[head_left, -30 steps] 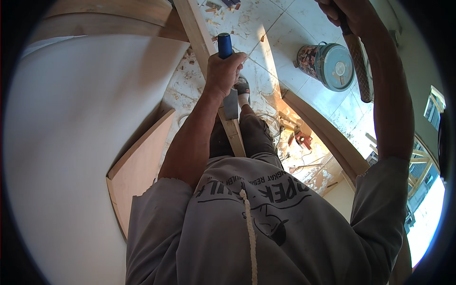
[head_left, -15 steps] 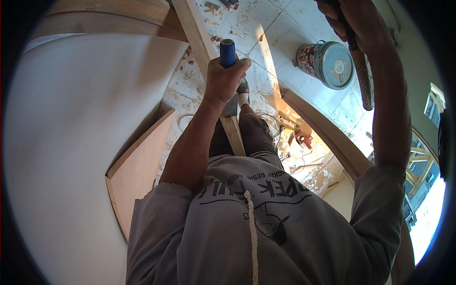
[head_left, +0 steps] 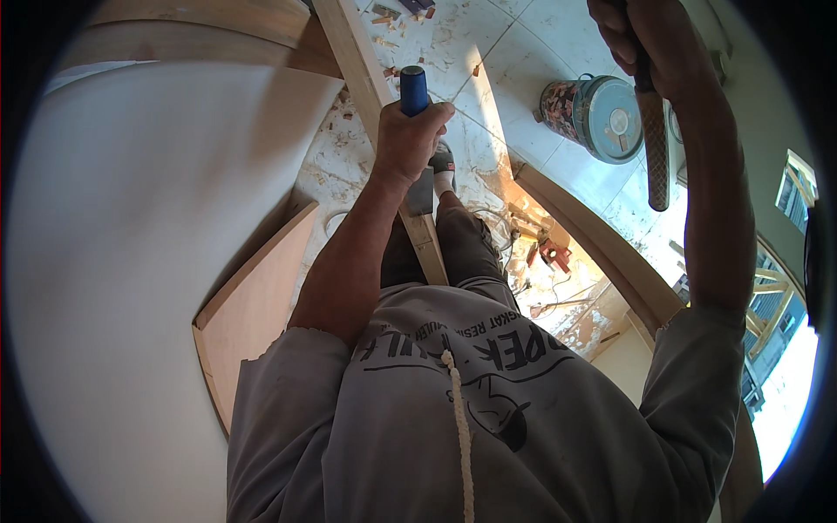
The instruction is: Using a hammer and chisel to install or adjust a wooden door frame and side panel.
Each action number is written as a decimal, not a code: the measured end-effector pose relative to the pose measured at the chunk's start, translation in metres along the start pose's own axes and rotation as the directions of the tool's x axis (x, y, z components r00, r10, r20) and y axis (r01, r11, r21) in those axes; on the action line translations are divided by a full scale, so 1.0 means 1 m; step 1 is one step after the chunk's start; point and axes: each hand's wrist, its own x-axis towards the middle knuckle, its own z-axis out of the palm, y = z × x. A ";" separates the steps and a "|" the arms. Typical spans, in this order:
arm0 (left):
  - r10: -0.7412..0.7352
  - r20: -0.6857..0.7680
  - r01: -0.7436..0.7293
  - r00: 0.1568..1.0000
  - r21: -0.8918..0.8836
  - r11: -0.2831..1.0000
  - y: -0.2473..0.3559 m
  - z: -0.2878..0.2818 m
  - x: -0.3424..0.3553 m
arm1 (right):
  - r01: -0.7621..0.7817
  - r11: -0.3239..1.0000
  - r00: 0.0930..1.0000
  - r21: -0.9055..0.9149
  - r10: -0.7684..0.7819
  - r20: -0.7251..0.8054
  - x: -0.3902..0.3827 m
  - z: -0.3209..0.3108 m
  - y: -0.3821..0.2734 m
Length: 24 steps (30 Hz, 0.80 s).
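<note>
My left hand [head_left: 408,144] is closed round the blue handle of a chisel [head_left: 415,91]. Below the fist, the chisel's wide grey blade lies against a long wooden beam [head_left: 357,65]. That beam runs from the upper edge down between my legs. Raised at the upper right, my right hand [head_left: 658,48] grips what looks like a hammer by its handle [head_left: 656,157]. The textured lower end of the handle hangs below the fist, while the tool's head is out of view.
A lidded bucket [head_left: 615,122] stands on the tiled floor [head_left: 523,52] among wood chips. A red tool [head_left: 554,254] with cords lies right of my legs, near a curved wooden piece [head_left: 602,240]. On the left are a white surface [head_left: 157,218] and a wooden panel [head_left: 253,322].
The handle in my right hand has swung to hang more upright. My left hand still holds the chisel on the beam, and the view has shifted slightly.
</note>
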 end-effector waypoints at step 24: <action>-0.067 0.018 0.068 0.998 -0.070 0.995 -0.005 -0.004 0.015 | 0.060 0.997 0.997 -0.045 -0.058 0.049 0.056 -0.020 0.043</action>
